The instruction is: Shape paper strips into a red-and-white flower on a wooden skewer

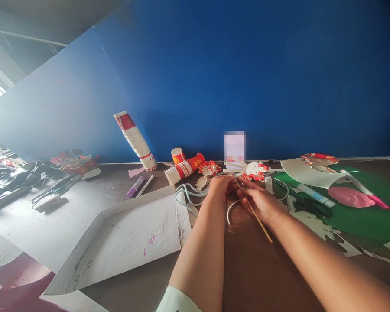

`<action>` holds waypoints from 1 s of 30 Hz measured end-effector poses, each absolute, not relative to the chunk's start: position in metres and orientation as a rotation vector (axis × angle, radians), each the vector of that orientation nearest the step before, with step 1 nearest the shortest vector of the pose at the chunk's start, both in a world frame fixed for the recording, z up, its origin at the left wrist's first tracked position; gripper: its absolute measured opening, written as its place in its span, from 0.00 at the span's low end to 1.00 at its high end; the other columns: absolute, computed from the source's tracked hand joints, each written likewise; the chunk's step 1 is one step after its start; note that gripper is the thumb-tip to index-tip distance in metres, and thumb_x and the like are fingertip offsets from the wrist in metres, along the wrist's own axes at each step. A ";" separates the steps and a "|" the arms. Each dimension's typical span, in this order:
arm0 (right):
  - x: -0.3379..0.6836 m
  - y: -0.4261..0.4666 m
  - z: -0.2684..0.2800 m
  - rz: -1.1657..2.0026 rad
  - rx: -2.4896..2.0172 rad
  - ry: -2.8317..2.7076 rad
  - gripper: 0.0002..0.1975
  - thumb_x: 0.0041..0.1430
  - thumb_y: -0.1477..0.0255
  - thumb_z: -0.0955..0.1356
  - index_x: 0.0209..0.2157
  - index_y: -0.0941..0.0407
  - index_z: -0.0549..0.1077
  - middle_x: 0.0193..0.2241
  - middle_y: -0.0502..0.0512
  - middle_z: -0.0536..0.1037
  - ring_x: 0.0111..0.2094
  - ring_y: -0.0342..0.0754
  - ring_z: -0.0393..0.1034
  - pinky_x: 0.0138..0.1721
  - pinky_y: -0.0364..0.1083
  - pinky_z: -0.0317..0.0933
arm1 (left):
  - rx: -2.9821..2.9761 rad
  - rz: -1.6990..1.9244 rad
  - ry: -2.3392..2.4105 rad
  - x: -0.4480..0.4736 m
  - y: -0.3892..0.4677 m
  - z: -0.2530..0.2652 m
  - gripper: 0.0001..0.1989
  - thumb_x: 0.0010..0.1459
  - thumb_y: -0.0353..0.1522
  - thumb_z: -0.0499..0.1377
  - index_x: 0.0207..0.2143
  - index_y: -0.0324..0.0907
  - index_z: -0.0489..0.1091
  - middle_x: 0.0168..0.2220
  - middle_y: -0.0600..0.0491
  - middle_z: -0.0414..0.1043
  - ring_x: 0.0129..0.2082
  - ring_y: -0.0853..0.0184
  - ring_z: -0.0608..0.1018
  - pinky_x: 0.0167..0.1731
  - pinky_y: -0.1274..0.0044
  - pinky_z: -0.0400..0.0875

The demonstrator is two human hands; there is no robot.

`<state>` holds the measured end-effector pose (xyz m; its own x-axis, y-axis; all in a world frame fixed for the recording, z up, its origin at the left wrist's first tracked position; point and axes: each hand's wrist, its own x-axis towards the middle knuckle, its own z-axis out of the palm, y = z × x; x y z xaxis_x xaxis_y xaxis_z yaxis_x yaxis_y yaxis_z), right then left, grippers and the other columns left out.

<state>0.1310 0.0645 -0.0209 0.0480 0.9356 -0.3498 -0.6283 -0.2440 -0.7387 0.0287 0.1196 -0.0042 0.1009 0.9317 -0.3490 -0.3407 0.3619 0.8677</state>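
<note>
My right hand [258, 200] is closed around a thin wooden stick [259, 222], which slants down toward me from between the fingers. Beside it, my left hand [220, 185] has its fingers pinched together near the stick's upper end; what they grip is hidden. Pale, coated wire [189, 196] loops on both sides of my hands, partly behind them. Just beyond the fingers lies a white paper piece with red-and-white folded trim [256, 170]. A similar red-trimmed piece with cut paper strips [208, 171] sits past my left hand.
A shallow white cardboard tray [130, 238] lies to the left. Behind it are a leaning stack of paper cups [137, 143], more red cups [186, 169] and a purple glue stick [135, 187]. At right, a green mat [360, 225] bears a tube [316, 196], a pink paper oval [351, 197] and scraps.
</note>
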 end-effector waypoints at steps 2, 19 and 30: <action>0.130 0.065 -0.021 1.551 -0.986 -0.420 0.23 0.49 0.85 0.68 0.45 0.51 0.75 0.26 0.50 0.78 0.21 0.38 0.71 0.15 0.33 0.62 | 0.699 1.060 1.078 0.029 0.119 -0.004 0.07 0.55 0.23 0.58 0.24 0.34 0.69 0.20 0.53 0.68 0.18 0.75 0.69 0.24 0.81 0.68; 0.127 0.063 -0.016 1.572 -0.913 -0.439 0.28 0.50 0.87 0.63 0.52 0.54 0.70 0.26 0.54 0.76 0.19 0.36 0.66 0.09 0.31 0.47 | 0.697 1.054 1.097 0.028 0.122 -0.004 0.05 0.53 0.23 0.59 0.24 0.33 0.68 0.19 0.52 0.67 0.18 0.74 0.69 0.20 0.82 0.64; 0.130 0.066 -0.019 1.564 -0.932 -0.493 0.29 0.48 0.85 0.65 0.53 0.53 0.70 0.23 0.51 0.74 0.18 0.36 0.64 0.10 0.31 0.45 | 0.620 1.018 1.091 0.025 0.122 0.000 0.06 0.52 0.24 0.61 0.24 0.33 0.68 0.17 0.54 0.65 0.16 0.75 0.69 0.19 0.83 0.64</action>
<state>0.1303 0.0657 -0.0188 0.0096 0.9575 -0.2882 -0.6191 -0.2206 -0.7537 0.0248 0.1219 -0.0005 0.1095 0.9000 -0.4218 -0.3585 0.4316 0.8278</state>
